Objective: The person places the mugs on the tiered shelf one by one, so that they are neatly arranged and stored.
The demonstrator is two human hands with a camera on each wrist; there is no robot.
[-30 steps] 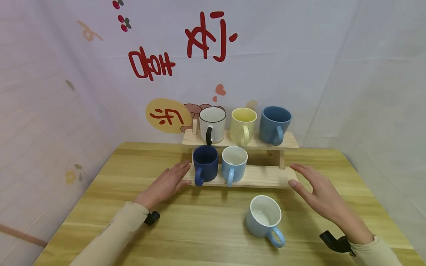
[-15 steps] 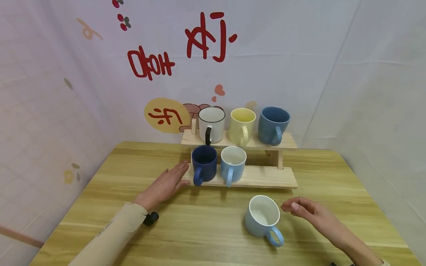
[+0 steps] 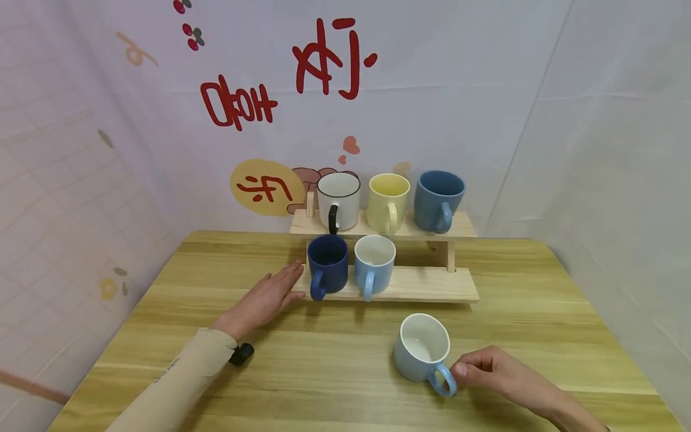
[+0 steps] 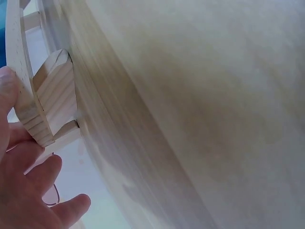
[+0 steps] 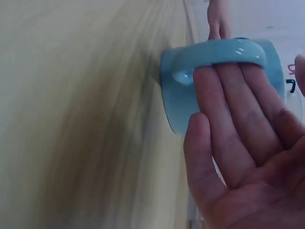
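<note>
On the wooden table, a light blue mug point(image 3: 415, 360) with a white inside stands upright, its handle point(image 3: 442, 379) toward the front right. My right hand point(image 3: 499, 375) is at that handle. In the right wrist view, several nearly straight fingers point(image 5: 238, 109) reach into the handle's loop, and the thumb stands apart. My left hand point(image 3: 261, 303) rests against the left end of a two-tier wooden rack point(image 3: 432, 282). The left wrist view has the thumb point(image 4: 5, 88) on the lower board, with other fingers extended past its end.
A dark blue mug point(image 3: 328, 264) and another light blue mug point(image 3: 375, 264) stand on the lower tier. Above them are a white mug with a black handle point(image 3: 339, 201), a yellow mug point(image 3: 387, 204) and a blue mug point(image 3: 438, 201). A printed cloth point(image 3: 459, 90) hangs behind.
My right hand has left the rack's right end and come down toward the front to the light blue mug's handle. The left hand has stayed at the rack's left end.
</note>
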